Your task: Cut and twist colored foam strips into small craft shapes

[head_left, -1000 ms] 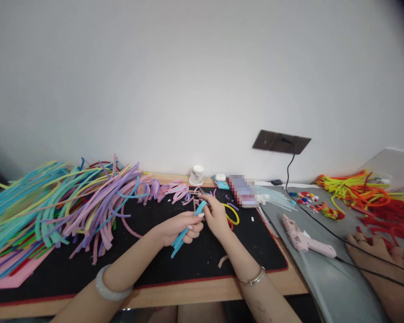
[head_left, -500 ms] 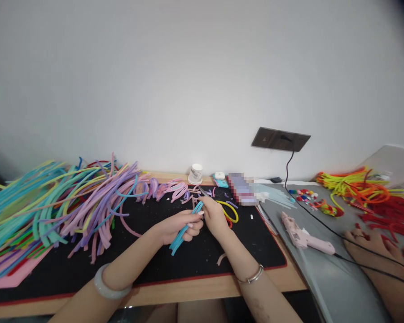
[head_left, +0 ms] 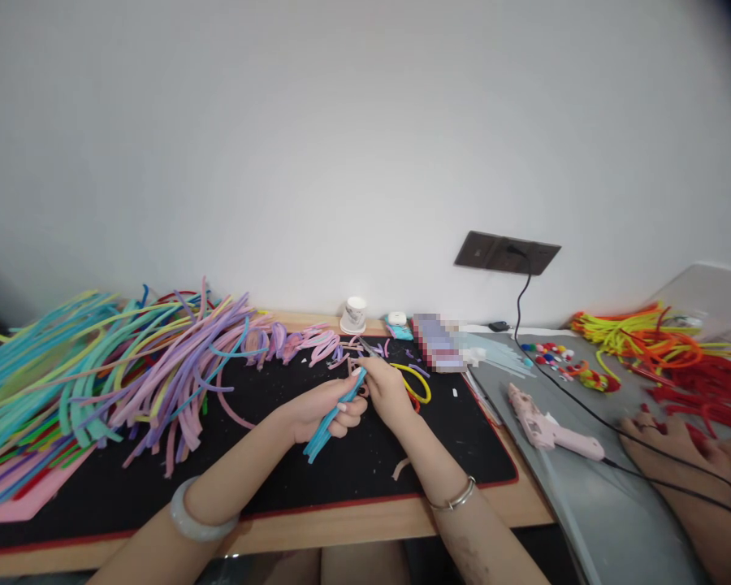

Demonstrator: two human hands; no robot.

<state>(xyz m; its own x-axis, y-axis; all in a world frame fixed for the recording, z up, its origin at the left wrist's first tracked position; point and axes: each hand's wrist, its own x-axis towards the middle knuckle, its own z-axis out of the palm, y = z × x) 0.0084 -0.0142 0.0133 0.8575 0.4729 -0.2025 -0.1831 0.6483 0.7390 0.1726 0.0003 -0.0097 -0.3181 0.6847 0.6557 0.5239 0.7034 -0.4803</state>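
A small bundle of blue pipe cleaners (head_left: 320, 437) slants through my left hand (head_left: 322, 409), whose fingers are closed around it. Its lower ends stick out below the palm, towards me. At the upper end, my right hand (head_left: 387, 392) is closed, its fingertips meeting the bundle beside my left thumb. My fingers partly hide that end. A grey pointed tool tip (head_left: 366, 348) shows just beyond my right hand; I cannot tell whether I hold it. Yellow pipe cleaner loops (head_left: 423, 383) lie on the black mat (head_left: 261, 479) right of that hand.
Piled pipe cleaners (head_left: 158, 382) cover the mat's left. Behind are pink and purple loops (head_left: 322, 345) and a paper cup (head_left: 354, 312). On the grey table to the right lie a pink glue gun (head_left: 554, 431), its cord, pom-poms (head_left: 548, 354) and another person's hand (head_left: 663, 447).
The looped tops of the blue pipe cleaners, visible above my fingers before, are now lower and tucked between my fingertips. My hands have barely moved.
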